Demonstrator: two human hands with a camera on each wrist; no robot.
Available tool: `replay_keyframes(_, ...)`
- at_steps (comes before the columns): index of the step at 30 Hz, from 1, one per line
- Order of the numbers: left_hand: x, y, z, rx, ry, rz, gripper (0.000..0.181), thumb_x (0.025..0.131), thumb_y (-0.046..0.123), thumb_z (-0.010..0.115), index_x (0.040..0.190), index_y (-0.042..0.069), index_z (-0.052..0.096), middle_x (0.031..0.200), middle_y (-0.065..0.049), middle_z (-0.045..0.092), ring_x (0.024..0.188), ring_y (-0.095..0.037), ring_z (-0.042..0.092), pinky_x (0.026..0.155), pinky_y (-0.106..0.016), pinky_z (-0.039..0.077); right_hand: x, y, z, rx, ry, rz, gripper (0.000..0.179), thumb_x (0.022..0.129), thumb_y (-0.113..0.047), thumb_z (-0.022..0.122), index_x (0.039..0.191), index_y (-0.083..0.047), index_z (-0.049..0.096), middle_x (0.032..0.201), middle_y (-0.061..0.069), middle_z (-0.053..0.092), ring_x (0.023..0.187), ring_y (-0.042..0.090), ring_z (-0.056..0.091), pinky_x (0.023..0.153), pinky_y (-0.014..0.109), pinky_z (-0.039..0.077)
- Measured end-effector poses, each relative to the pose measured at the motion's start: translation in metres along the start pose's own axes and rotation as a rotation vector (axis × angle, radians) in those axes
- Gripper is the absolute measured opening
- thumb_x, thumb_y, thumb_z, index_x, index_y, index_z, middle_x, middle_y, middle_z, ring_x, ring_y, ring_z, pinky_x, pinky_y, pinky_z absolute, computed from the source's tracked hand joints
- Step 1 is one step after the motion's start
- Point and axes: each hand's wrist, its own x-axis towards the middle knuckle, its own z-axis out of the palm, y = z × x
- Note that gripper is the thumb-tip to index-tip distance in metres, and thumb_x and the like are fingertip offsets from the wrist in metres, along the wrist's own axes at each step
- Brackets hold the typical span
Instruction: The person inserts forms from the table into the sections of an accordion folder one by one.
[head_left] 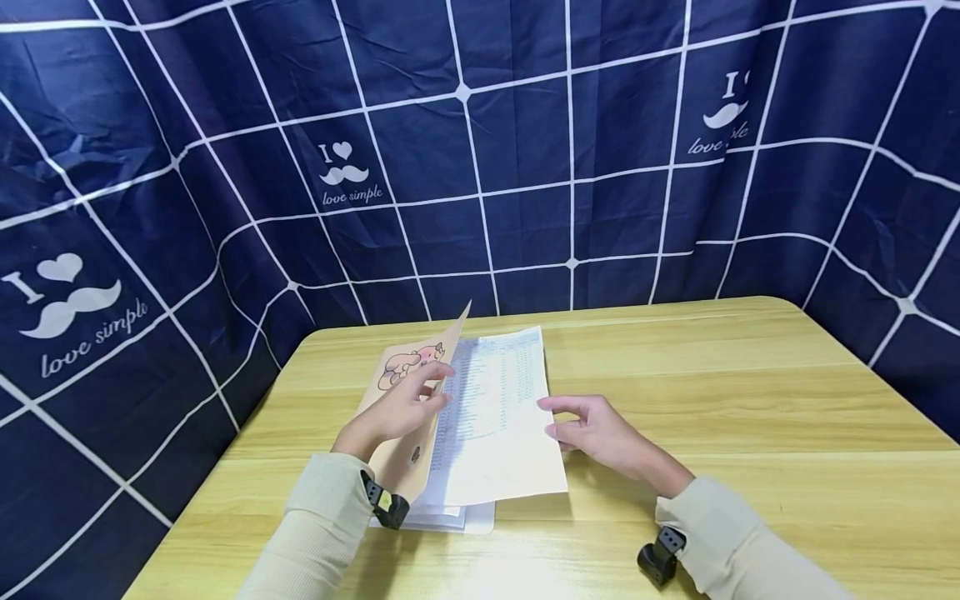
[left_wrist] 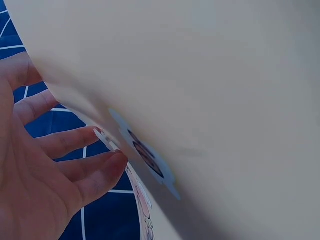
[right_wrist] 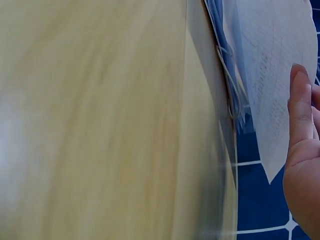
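A beige folder [head_left: 386,467] with a pink cartoon drawing [head_left: 401,364] on its front lies half open on the table. Its cover [left_wrist: 200,75] stands raised at a slant. Against the cover's edge rest the loosely spread fingers of my left hand [head_left: 401,406], some fingertips hidden behind it in the left wrist view. A pale printed sheet [head_left: 498,400], covered in rows of small text, is lifted at its right side. My right hand [head_left: 600,433] pinches that sheet's right edge, thumb and fingers together. More pages [head_left: 438,520] show underneath at the near end.
The folder lies on a light wood-grain table [head_left: 712,392]. A thin loop [right_wrist: 232,90] hangs by the page stack in the right wrist view. Dark blue checked cloth [head_left: 525,150] stands behind and to the sides. Both wrists wear black camera straps [head_left: 662,557].
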Motion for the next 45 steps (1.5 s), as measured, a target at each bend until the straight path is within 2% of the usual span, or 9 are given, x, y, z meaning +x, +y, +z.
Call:
replay_keyframes(5,0.001,0.001,0.000,-0.004,0.000,0.001,0.038,0.092,0.017,0.053,0.129,0.012,0.049,0.137,-0.013,0.047,0.113,-0.034,0.053,0.095,-0.046,0.044,0.005,0.001,0.005,-0.009,-0.005,0.005,0.051,0.090,-0.011,0.061,0.135,0.006,0.044,0.080,0.012,0.067,0.064,0.018,0.058,0.065,0.030,0.054)
replay_keyframes(9,0.001,0.000,0.000,0.007,0.003,-0.015,0.037,0.093,0.018,0.054,0.129,0.014,0.050,0.137,-0.011,0.047,0.113,-0.033,0.053,0.095,-0.046,0.045,0.008,-0.001,0.010,-0.013,-0.018,0.012,0.051,0.090,-0.011,0.061,0.135,0.004,0.044,0.077,0.009,0.068,0.070,0.020,0.063,0.070,0.033,0.055)
replay_keyframes(17,0.000,0.001,0.001,0.012,0.007,-0.037,0.038,0.093,0.019,0.054,0.130,0.017,0.050,0.137,-0.009,0.047,0.114,-0.032,0.053,0.094,-0.046,0.044,0.014,-0.002,0.021,-0.021,-0.050,0.021,0.051,0.089,-0.010,0.061,0.136,0.003,0.044,0.070,0.014,0.066,0.068,0.021,0.061,0.067,0.032,0.054)
replay_keyframes(21,0.000,0.002,0.000,0.013,0.007,-0.040,0.038,0.092,0.018,0.054,0.130,0.017,0.050,0.137,-0.009,0.047,0.113,-0.032,0.053,0.094,-0.046,0.045,0.017,-0.003,0.027,0.001,-0.069,0.017,0.052,0.089,-0.008,0.060,0.136,0.005,0.043,0.096,0.020,0.067,0.071,0.018,0.063,0.072,0.034,0.056)
replay_keyframes(25,0.000,0.002,0.000,0.017,0.006,-0.035,0.038,0.092,0.018,0.054,0.130,0.015,0.050,0.137,-0.009,0.047,0.112,-0.032,0.053,0.093,-0.045,0.046,0.020,-0.002,0.032,0.006,-0.096,0.008,0.052,0.090,-0.007,0.060,0.137,0.006,0.042,0.120,0.026,0.057,0.075,0.017,0.065,0.077,0.035,0.056)
replay_keyframes(31,0.001,0.001,0.000,0.020,0.006,-0.021,0.038,0.092,0.018,0.053,0.130,0.013,0.050,0.136,-0.008,0.048,0.111,-0.031,0.054,0.091,-0.043,0.047,0.022,-0.002,0.036,-0.003,-0.104,0.004,0.051,0.090,-0.007,0.060,0.136,0.005,0.043,0.121,0.024,0.058,0.076,0.019,0.066,0.076,0.036,0.056)
replay_keyframes(37,0.000,0.000,0.000,0.013,0.010,-0.015,0.037,0.091,0.016,0.053,0.128,0.014,0.050,0.135,-0.008,0.049,0.110,-0.030,0.054,0.091,-0.043,0.046,0.025,-0.004,0.040,-0.012,-0.103,0.007,0.051,0.090,-0.007,0.060,0.137,0.004,0.043,0.090,0.018,0.067,0.072,0.021,0.063,0.074,0.037,0.055)
replay_keyframes(41,0.000,0.000,0.000,0.010,0.009,-0.003,0.037,0.091,0.015,0.053,0.128,0.013,0.051,0.134,-0.009,0.050,0.109,-0.031,0.055,0.092,-0.043,0.047,0.026,-0.006,0.042,-0.014,-0.102,0.013,0.053,0.089,-0.006,0.061,0.137,0.004,0.042,0.064,0.014,0.062,0.068,0.019,0.060,0.069,0.032,0.054)
replay_keyframes(45,0.000,0.000,-0.001,0.005,0.010,0.002,0.037,0.091,0.016,0.054,0.128,0.013,0.051,0.134,-0.011,0.049,0.109,-0.032,0.056,0.091,-0.043,0.047,0.026,-0.008,0.044,-0.017,-0.087,0.030,0.053,0.088,-0.006,0.062,0.138,0.003,0.043,0.058,0.010,0.057,0.063,0.016,0.056,0.058,0.024,0.047)
